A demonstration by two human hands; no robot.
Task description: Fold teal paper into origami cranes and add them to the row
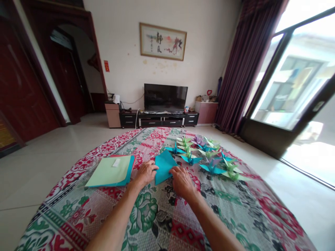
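Note:
A folded sheet of blue origami paper (164,167) lies on the patterned tablecloth (143,212) between my hands. My left hand (147,173) grips its left edge, fingers bent and pressed together. At the lower right edge, my right hand (181,179) holds the paper with curled fingers; the thumb is largely hidden. To the left rests a stack of square paper (108,172), pale green on top with blue and red sheets beneath. A small white slip (116,162) lies on it. Beyond my right hand stand several folded paper cranes (212,168) in blue, green and purple.
The round table's cloth-covered edge curves away ahead. Past it, a television (165,97) stands on a low dark cabinet (159,120) against the wall. A glass door (285,90) and purple curtain (240,66) are on the right.

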